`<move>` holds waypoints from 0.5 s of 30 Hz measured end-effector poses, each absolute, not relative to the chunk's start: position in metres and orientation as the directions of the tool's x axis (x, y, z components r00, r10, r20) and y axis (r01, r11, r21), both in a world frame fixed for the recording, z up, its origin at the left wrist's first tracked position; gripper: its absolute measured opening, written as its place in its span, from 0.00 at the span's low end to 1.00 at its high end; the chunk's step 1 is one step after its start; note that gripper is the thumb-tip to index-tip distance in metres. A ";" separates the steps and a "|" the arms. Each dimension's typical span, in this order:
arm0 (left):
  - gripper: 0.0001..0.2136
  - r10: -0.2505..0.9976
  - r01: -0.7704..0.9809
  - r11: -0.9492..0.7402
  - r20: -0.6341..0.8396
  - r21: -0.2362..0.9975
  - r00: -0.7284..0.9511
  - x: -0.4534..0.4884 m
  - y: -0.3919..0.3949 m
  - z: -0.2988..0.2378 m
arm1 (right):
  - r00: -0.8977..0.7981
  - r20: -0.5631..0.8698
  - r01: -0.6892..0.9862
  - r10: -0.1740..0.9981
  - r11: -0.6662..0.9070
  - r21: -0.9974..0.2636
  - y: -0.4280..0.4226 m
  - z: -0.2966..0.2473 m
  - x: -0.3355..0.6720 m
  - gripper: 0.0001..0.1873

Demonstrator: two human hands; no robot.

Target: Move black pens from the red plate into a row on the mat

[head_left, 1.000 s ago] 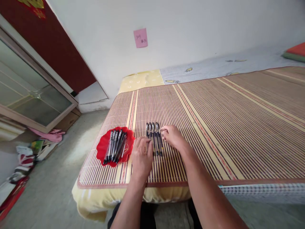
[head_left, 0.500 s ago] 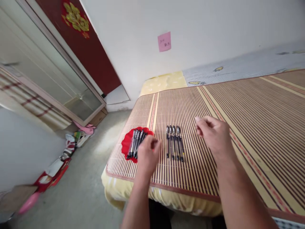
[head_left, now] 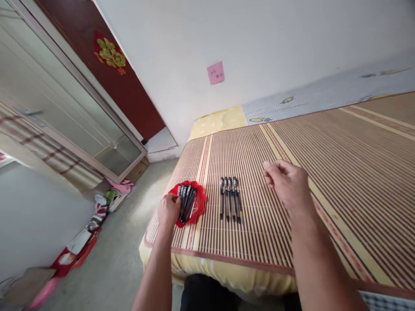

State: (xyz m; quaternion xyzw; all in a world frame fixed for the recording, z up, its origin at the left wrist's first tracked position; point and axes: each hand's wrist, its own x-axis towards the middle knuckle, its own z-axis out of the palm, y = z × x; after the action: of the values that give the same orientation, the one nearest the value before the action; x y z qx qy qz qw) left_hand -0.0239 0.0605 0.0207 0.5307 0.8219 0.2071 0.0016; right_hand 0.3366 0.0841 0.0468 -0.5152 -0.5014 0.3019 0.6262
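At the left edge of a red scalloped plate (head_left: 201,203), my left hand (head_left: 168,208) has its fingers closed at the side of the pens lying there. Those dark pens (head_left: 186,201) lie in a slanted bundle on the plate, and the leftmost is partly hidden behind my fingers. To the right of the plate, several black-capped pens (head_left: 230,198) lie side by side in a row on the striped mat. My right hand (head_left: 288,181) hovers over the mat right of this row, thumb and fingers pinched together with nothing showing in them.
The striped bamboo mat (head_left: 324,172) covers a bed with a yellow sheet (head_left: 233,270) hanging over its front edge. A pink note (head_left: 215,72) is stuck on the white wall. On the floor at left, paper and other items (head_left: 78,242) lie along the wall.
My left hand has moved left and down from between the plate and the pen row to the pens at the plate's left edge. My right hand stays pinched over the mat.
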 end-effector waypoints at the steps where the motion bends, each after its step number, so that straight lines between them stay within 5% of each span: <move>1: 0.09 0.865 0.861 0.360 0.218 0.358 -0.452 -0.023 0.062 0.022 | 0.311 0.315 0.131 0.896 0.288 -0.949 0.084 0.047 0.338 0.19; 5: 0.07 0.795 0.800 0.420 0.252 0.429 -0.552 -0.017 0.063 0.039 | 0.304 0.299 0.073 0.905 0.291 -0.954 0.086 0.047 0.341 0.20; 8: 0.07 0.733 0.664 0.267 0.299 0.699 -0.610 0.010 0.058 0.056 | 0.281 0.272 0.051 0.920 0.269 -0.962 0.085 0.048 0.339 0.19; 11: 0.12 0.863 0.100 -0.114 0.148 0.988 -0.484 0.063 0.048 0.066 | 0.140 0.191 0.043 0.972 0.187 -0.981 0.081 0.050 0.331 0.18; 15: 0.19 0.973 -0.403 -0.088 -0.008 0.911 -0.232 0.132 0.037 0.062 | -0.087 0.136 0.016 0.987 0.138 -0.990 0.078 0.054 0.315 0.19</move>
State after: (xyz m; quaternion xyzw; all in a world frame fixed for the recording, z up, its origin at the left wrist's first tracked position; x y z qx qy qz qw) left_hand 0.1324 0.0370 0.0623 0.3330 0.4277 0.6583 0.5224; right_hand 0.3145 0.0781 0.0535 -0.4480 -0.5595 0.4800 0.5059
